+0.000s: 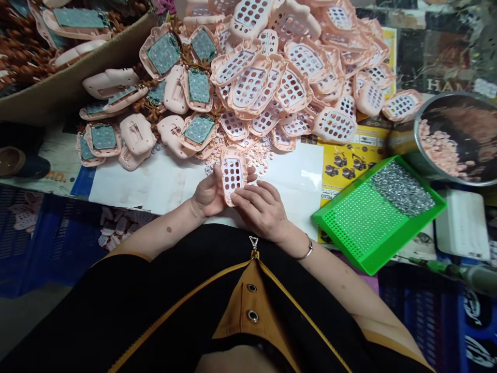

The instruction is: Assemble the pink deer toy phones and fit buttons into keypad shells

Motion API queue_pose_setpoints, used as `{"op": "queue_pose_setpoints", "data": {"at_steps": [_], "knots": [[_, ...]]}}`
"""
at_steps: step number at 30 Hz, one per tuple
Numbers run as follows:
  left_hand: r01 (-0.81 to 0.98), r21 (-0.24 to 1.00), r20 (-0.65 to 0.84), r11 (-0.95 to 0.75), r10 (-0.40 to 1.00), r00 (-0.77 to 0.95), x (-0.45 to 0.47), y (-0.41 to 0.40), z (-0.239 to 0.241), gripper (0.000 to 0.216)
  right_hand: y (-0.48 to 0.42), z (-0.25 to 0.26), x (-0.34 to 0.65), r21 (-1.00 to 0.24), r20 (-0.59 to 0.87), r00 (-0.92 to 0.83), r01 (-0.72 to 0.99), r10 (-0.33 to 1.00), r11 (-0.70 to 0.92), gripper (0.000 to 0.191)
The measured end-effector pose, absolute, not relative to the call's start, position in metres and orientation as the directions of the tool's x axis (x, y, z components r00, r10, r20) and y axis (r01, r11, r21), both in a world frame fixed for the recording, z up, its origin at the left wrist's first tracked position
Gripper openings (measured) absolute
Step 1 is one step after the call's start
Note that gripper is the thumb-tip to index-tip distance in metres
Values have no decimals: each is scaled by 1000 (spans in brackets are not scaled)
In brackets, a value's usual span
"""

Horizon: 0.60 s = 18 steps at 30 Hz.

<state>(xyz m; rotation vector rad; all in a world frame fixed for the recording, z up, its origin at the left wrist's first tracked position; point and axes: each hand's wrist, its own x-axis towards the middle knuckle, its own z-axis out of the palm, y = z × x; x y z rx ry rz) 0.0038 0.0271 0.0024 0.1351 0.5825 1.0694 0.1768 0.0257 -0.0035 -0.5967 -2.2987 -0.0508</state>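
Note:
A pink plastic shell (233,175) with a white grid of holes is held up in front of my body, above the near edge of the white work surface. My left hand (209,196) grips it from the left side, with fingers partly hidden behind it. The fingertips of my right hand (264,207) touch its lower right edge. Just beyond lie small pink button pieces (259,155), scattered on the surface. Behind them rises a large heap of similar pink shells (248,85). To the left sit several shells fitted with green circuit boards (199,128).
A green perforated tray (349,220) with small metal screws (404,187) stands at right. Beyond it is a metal bowl (417,140) of pink pieces. A white box (462,224) lies near the tray. At upper left, a cardboard box (77,77) holds more parts. Blue crates (58,248) are below the table.

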Motion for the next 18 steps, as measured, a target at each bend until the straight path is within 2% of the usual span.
{"op": "queue_pose_setpoints", "data": {"at_steps": [3,6,9,11,15,18], "knots": [[-734,462,-339,498,864,373,-7,19,-1,102,27,-1,178,-138,684,-635,370,358,919,16],[-710,537,-320,456,888,329,-21,9,-4,114,34,2,181,-207,664,-663,281,346,937,15],[-721,596,-297,354,931,211,-35,-1,-6,118,48,0,179,-278,614,-605,435,507,856,18],[-724,624,-289,294,948,136,-43,-5,-6,118,57,-4,172,-251,525,-612,553,591,795,22],[-734,638,-280,234,958,61,-51,-9,-4,116,67,-11,145,-165,296,-724,604,623,780,27],[-754,617,-302,226,953,39,-53,-12,-3,120,68,-14,136,-120,213,-702,671,679,731,27]]}}
